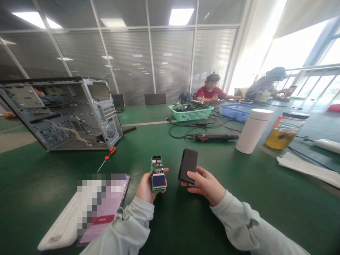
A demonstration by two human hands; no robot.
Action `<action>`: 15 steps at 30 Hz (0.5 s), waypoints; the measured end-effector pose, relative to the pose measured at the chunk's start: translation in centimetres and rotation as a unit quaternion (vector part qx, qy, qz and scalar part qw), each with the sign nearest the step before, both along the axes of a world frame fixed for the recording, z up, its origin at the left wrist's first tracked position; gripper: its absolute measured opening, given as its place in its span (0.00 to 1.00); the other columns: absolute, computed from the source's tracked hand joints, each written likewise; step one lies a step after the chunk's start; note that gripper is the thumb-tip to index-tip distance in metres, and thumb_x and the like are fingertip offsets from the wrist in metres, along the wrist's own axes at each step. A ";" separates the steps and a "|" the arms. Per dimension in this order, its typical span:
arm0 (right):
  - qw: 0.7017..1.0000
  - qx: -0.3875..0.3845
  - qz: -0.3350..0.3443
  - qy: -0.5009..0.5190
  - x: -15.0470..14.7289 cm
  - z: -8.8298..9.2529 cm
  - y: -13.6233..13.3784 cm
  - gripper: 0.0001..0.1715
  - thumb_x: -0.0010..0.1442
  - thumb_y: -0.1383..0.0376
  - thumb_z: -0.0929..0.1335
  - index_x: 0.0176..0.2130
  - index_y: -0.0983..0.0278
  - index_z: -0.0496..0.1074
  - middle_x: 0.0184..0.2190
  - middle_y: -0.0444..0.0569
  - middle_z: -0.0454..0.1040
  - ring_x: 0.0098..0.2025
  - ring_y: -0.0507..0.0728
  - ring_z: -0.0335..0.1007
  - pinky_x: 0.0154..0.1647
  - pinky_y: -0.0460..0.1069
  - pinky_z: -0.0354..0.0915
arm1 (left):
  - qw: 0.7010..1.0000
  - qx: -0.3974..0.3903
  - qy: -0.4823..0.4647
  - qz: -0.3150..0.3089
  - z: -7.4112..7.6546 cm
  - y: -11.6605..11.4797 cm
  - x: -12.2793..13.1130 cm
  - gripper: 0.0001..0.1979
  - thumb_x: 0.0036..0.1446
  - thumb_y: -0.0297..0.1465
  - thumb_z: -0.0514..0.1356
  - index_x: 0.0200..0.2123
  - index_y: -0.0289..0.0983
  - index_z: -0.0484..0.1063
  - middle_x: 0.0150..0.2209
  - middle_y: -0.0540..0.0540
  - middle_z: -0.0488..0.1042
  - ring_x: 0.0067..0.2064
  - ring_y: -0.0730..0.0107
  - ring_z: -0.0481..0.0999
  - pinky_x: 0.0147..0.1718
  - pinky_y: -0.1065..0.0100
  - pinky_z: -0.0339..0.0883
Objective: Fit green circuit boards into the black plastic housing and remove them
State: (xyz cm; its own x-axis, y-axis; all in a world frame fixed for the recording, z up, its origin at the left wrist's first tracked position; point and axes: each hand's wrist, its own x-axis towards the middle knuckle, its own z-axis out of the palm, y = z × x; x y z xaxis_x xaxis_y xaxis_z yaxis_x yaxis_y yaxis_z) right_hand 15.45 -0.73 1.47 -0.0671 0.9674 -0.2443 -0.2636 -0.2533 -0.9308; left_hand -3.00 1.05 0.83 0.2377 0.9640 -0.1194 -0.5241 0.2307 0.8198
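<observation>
Head view: circuit board (pixel 157 166) is held over the near middle of the tabletop (pixel 172 226), its sides gripped by left hand (pixel 145 187), screen (pixel 158 181) up, likely for visibility. Just right, apart, black box (pixel 189 163) is pinched between right hand's (pixel 203 184) thumb and fingers. Screwdriver (pixel 110 153) is placed left, near computer case (pixel 110 129), probably for easy reach.

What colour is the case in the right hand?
Black, seen best in the head view.
</observation>
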 end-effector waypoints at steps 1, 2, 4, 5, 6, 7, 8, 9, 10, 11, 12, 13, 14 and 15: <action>0.999 0.034 -0.026 -0.017 0.1 -0.4 0.1 0.34 0.41 0.58 0.72 0.45 0.67 0.58 0.41 0.54 0.66 0.37 0.60 0.68 0.25 0.43 0.67 | 1.000 0.000 0.000 -0.001 0.0 0.0 0.0 0.25 0.53 0.36 0.48 0.41 0.22 0.73 0.17 0.44 0.70 0.19 0.70 0.65 0.18 0.71 0.57; 0.996 0.066 -0.048 -0.031 0.2 -0.8 0.1 0.36 0.38 0.58 0.74 0.43 0.66 0.58 0.41 0.53 0.65 0.38 0.60 0.67 0.25 0.43 0.66 | 1.000 -0.001 0.000 -0.003 0.0 0.0 -0.1 0.25 0.53 0.37 0.48 0.41 0.22 0.73 0.18 0.44 0.70 0.20 0.70 0.65 0.18 0.71 0.57; 0.979 0.158 -0.078 -0.105 0.4 -1.0 0.0 0.33 0.38 0.59 0.74 0.40 0.66 0.59 0.41 0.51 0.64 0.40 0.59 0.65 0.28 0.44 0.67 | 1.000 -0.001 -0.002 -0.007 -0.1 0.0 -0.1 0.25 0.54 0.37 0.48 0.41 0.22 0.73 0.18 0.44 0.70 0.20 0.70 0.65 0.18 0.71 0.57; 0.960 0.211 -0.087 -0.161 0.5 -1.0 -0.2 0.29 0.41 0.59 0.73 0.39 0.65 0.59 0.40 0.51 0.64 0.41 0.59 0.64 0.31 0.45 0.67 | 1.000 -0.002 -0.004 -0.007 -0.1 0.0 -0.2 0.25 0.54 0.37 0.48 0.41 0.22 0.74 0.18 0.44 0.70 0.19 0.70 0.65 0.18 0.71 0.58; 0.935 0.260 -0.089 -0.224 0.6 -0.8 -0.4 0.26 0.44 0.59 0.71 0.39 0.65 0.59 0.39 0.51 0.64 0.41 0.59 0.63 0.34 0.47 0.67 | 1.000 -0.005 -0.007 -0.005 -0.1 0.0 -0.2 0.24 0.54 0.36 0.47 0.40 0.22 0.74 0.18 0.44 0.70 0.19 0.70 0.65 0.18 0.71 0.58; 0.907 0.299 -0.085 -0.285 0.7 -0.6 -0.7 0.23 0.47 0.59 0.69 0.40 0.65 0.60 0.39 0.51 0.65 0.42 0.59 0.63 0.36 0.48 0.67 | 1.000 -0.008 -0.010 -0.002 -0.1 0.0 -0.2 0.24 0.55 0.36 0.47 0.40 0.23 0.74 0.18 0.44 0.70 0.19 0.70 0.65 0.18 0.71 0.58; 0.881 0.324 -0.077 -0.336 0.9 -0.3 -1.0 0.21 0.49 0.59 0.67 0.40 0.65 0.60 0.38 0.51 0.65 0.42 0.59 0.63 0.38 0.50 0.66 | 1.000 -0.012 -0.013 0.004 -0.2 0.1 -0.1 0.23 0.55 0.36 0.47 0.39 0.23 0.74 0.18 0.44 0.70 0.19 0.70 0.66 0.17 0.71 0.58; 0.863 0.334 -0.067 -0.372 1.2 -0.1 -1.3 0.20 0.50 0.59 0.66 0.41 0.65 0.61 0.38 0.51 0.65 0.41 0.59 0.63 0.40 0.51 0.66 | 1.000 -0.016 -0.015 0.011 -0.2 0.1 -0.1 0.23 0.55 0.35 0.47 0.39 0.23 0.74 0.18 0.44 0.70 0.19 0.70 0.66 0.17 0.71 0.58; 0.850 0.337 -0.058 -0.400 1.7 0.0 -1.8 0.19 0.51 0.58 0.65 0.41 0.65 0.61 0.38 0.51 0.65 0.41 0.59 0.63 0.40 0.51 0.65 | 1.000 -0.020 -0.015 0.020 -0.2 0.2 0.0 0.22 0.55 0.34 0.47 0.39 0.23 0.74 0.18 0.44 0.70 0.19 0.70 0.66 0.16 0.71 0.58; 0.839 0.335 -0.055 -0.424 2.4 0.1 -2.3 0.20 0.52 0.57 0.64 0.42 0.66 0.62 0.39 0.52 0.65 0.41 0.60 0.64 0.40 0.51 0.65 | 0.999 -0.026 -0.014 0.028 -0.3 0.3 0.0 0.22 0.55 0.34 0.47 0.38 0.23 0.74 0.18 0.44 0.70 0.18 0.70 0.66 0.16 0.71 0.58; 0.829 0.329 -0.058 -0.448 3.5 0.0 -2.8 0.21 0.52 0.55 0.63 0.42 0.66 0.62 0.39 0.52 0.66 0.41 0.60 0.64 0.40 0.52 0.65 | 0.999 -0.035 -0.010 0.036 -0.4 0.4 0.1 0.22 0.55 0.34 0.46 0.38 0.23 0.74 0.17 0.44 0.70 0.18 0.69 0.65 0.15 0.71 0.57; 0.819 0.319 -0.067 -0.473 4.9 -0.2 -3.5 0.22 0.53 0.54 0.63 0.43 0.66 0.63 0.40 0.52 0.66 0.41 0.60 0.65 0.40 0.52 0.65 | 0.998 -0.045 -0.005 0.042 -0.4 0.5 0.2 0.23 0.55 0.34 0.46 0.37 0.22 0.74 0.17 0.44 0.69 0.17 0.69 0.65 0.14 0.71 0.56; 0.807 0.305 -0.082 -0.499 6.6 -0.4 -4.2 0.24 0.53 0.52 0.63 0.44 0.65 0.63 0.40 0.52 0.66 0.40 0.60 0.65 0.38 0.52 0.66 | 0.997 -0.055 0.001 0.045 -0.5 0.6 0.3 0.23 0.55 0.34 0.45 0.36 0.22 0.74 0.16 0.44 0.69 0.16 0.69 0.64 0.13 0.71 0.56; 0.794 0.287 -0.098 -0.526 8.5 -0.7 -5.1 0.26 0.53 0.50 0.63 0.44 0.65 0.64 0.39 0.51 0.67 0.38 0.61 0.66 0.36 0.51 0.66 | 0.997 -0.062 0.006 0.049 -0.6 0.7 0.3 0.23 0.54 0.34 0.45 0.36 0.21 0.74 0.15 0.44 0.68 0.16 0.69 0.64 0.13 0.70 0.55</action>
State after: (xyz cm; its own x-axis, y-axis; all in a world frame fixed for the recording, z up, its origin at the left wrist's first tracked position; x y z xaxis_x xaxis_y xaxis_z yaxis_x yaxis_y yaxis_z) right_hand 24.00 -5.81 0.73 0.0484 0.9060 0.4204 0.7554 0.2421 -0.6088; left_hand -2.68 1.79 0.20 0.1415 0.9601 -0.2410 -0.5394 0.2790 0.7945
